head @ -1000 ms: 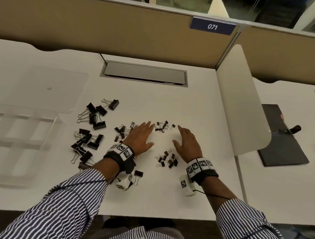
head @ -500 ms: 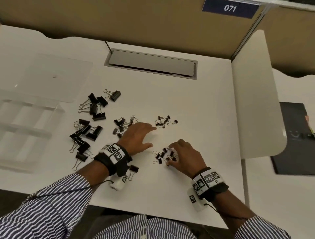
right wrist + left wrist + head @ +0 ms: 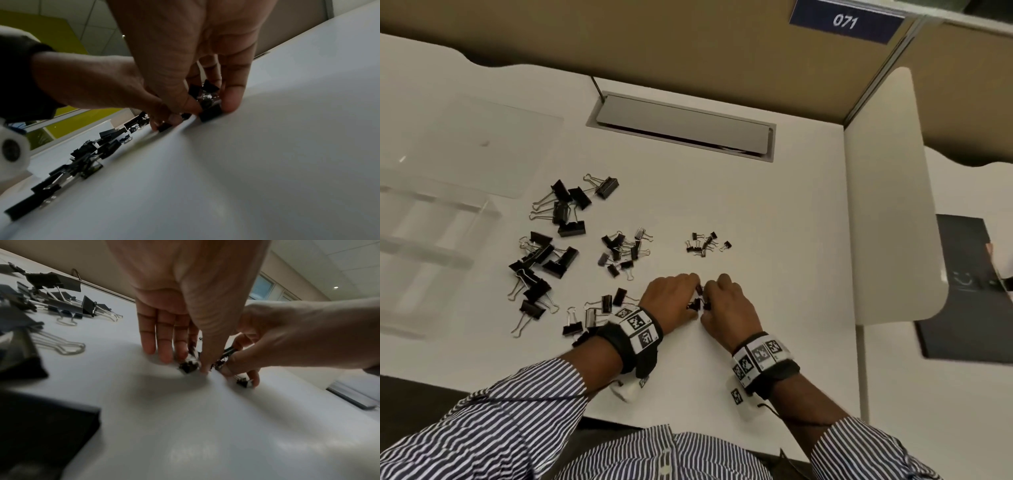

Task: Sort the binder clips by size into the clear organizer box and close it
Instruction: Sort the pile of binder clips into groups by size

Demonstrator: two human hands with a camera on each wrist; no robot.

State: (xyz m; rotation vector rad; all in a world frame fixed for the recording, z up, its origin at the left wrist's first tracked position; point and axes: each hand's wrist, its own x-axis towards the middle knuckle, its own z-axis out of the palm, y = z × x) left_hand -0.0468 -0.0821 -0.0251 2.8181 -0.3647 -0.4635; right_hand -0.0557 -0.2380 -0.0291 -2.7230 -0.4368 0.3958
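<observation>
Small black metal binder clips (image 3: 697, 303) lie bunched on the white desk (image 3: 774, 212), pinched by curled fingers of both the left hand (image 3: 671, 298) and right hand (image 3: 726, 305). The gathering step looks underway; next, carry them left into the clear organizer box (image 3: 424, 253), standing open and well apart.

Your white worktop (image 3: 756, 212) meets a tan partition (image 3: 654, 44) at 12 o'clock, its blue sign (image 3: 846, 22) reading 071.
</observation>
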